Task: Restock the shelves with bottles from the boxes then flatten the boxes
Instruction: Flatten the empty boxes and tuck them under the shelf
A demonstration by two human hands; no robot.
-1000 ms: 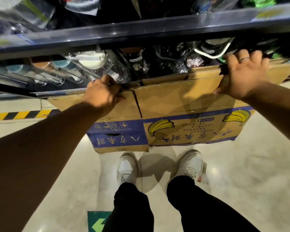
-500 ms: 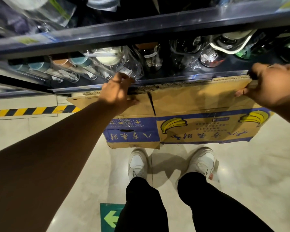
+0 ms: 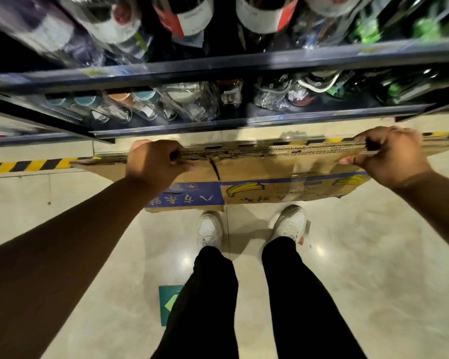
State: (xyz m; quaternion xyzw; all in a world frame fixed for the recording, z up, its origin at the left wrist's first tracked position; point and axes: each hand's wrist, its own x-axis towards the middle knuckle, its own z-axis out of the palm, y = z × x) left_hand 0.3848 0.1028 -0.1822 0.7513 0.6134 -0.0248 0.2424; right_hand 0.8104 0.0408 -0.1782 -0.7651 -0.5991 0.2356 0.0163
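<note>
Left hand [image 3: 153, 165], right hand [image 3: 389, 156] grip flattened box [image 3: 270, 172].

Two dark shelves: the upper shelf [image 3: 244, 62] carries labelled wine bottles [image 3: 259, 14], the lower shelf [image 3: 244, 120] clear capped bottles [image 3: 145, 104]. Below, the glossy floor [image 3: 373, 268] bears striped tape [image 3: 31, 165], a green arrow sticker [image 3: 167, 304] — and white shoes [image 3: 210, 229].

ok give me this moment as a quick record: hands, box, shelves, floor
left hand: grips the top edge of the flattened box
right hand: grips the same edge, further right
box state: folded flat, held on edge in front of the feet, banana print towards the person
shelves: stocked with bottles
floor: green arrow sticker, striped hazard tape
</note>
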